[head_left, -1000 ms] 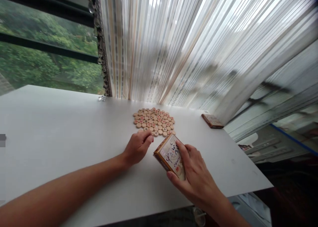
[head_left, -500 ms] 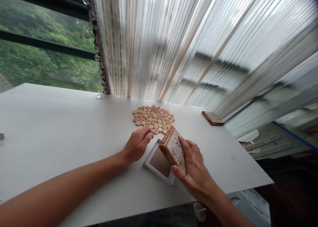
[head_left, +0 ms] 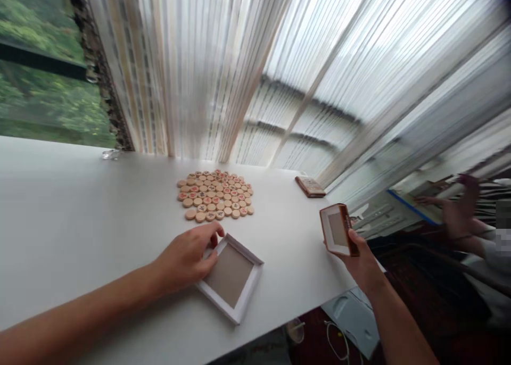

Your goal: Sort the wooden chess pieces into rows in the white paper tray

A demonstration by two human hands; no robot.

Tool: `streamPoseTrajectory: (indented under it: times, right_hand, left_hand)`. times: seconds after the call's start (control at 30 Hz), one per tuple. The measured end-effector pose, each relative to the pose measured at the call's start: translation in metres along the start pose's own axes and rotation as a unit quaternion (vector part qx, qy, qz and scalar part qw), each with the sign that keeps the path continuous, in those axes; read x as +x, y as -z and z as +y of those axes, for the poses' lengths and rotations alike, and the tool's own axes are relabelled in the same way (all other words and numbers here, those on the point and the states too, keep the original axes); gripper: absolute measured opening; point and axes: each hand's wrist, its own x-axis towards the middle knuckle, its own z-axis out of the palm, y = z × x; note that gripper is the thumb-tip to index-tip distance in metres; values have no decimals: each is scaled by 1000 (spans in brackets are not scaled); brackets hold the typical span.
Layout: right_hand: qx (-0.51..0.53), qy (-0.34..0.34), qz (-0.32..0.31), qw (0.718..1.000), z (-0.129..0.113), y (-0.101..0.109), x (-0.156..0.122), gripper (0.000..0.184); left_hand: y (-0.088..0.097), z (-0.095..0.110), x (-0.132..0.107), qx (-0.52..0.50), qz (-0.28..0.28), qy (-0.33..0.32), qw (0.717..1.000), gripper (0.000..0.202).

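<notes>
My left hand (head_left: 187, 256) rests on the white table (head_left: 80, 210), fingers curled on the near-left rim of an open white box tray (head_left: 231, 277) with a brown inside. My right hand (head_left: 361, 261) holds the brown box lid (head_left: 338, 230) up over the table's right edge, its hollow side facing me. Beyond the tray lies a flat cluster of several round wooden chess pieces (head_left: 215, 195) with red and black marks.
A small brown box (head_left: 310, 186) lies at the table's far right corner. A clear glass bead (head_left: 110, 154) sits by the striped curtain (head_left: 223, 72). Another person's hands (head_left: 459, 210) show at the far right, beyond the table edge.
My right hand lifted the lid off and swung it right, past the table edge. The tray now lies uncovered under my left hand. The view turned right, showing another person.
</notes>
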Motion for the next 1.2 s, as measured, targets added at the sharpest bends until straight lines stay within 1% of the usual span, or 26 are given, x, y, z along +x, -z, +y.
streamPoseTrajectory:
  times: [0.07, 0.1, 0.13, 0.17, 0.23, 0.3, 0.37, 0.43, 0.47, 0.6, 0.7, 0.8, 1.0, 1.2]
  right_hand:
    - [44, -29, -42, 998, 8, 26, 10, 84]
    - [71, -48, -74, 994, 12, 38, 16, 85]
    - [74, -67, -96, 990, 16, 50, 23, 87]
    - [67, -87, -104, 989, 22, 61, 31, 86]
    - [66, -135, -82, 985, 36, 79, 47, 79]
    - [68, -159, -64, 983, 52, 88, 62, 71]
    - [55, -180, -31, 982, 69, 89, 75, 59]
    - [30, -194, 9, 980, 84, 84, 87, 40]
    - [17, -196, 27, 980, 90, 81, 94, 37]
    - [-43, -167, 97, 980, 104, 75, 122, 38]
    - [-91, -136, 127, 978, 107, 75, 140, 38]
    - [-147, -114, 137, 973, 111, 74, 148, 38]
    - [-268, -104, 132, 949, 120, 74, 147, 36]
    - [-328, -106, 126, 930, 123, 80, 148, 35]
  left_hand:
    - [0, -6, 6, -33, -6, 14, 999, 22]
    - [0, -8, 8, -45, -2, 13, 999, 22]
    - [0, -9, 10, -46, 8, 15, 999, 22]
    - [-1, -11, 11, -39, 21, 18, 999, 21]
    - [-2, -12, 12, -21, 38, 22, 999, 22]
    - [-5, -13, 10, -2, 46, 20, 999, 22]
    - [-7, -14, 8, 13, 50, 13, 999, 22]
    - [-10, -15, 7, 20, 54, 10, 998, 23]
    - [-10, -16, 7, 20, 55, 11, 998, 23]
    - [-11, -17, 7, 21, 57, 15, 998, 22]
    - [-10, -16, 8, 29, 54, 13, 998, 21]
    - [-11, -14, 8, 30, 54, 13, 998, 19]
    - [-13, -12, 7, 23, 61, 26, 998, 20]
    - [-12, -13, 8, 24, 54, 28, 998, 22]
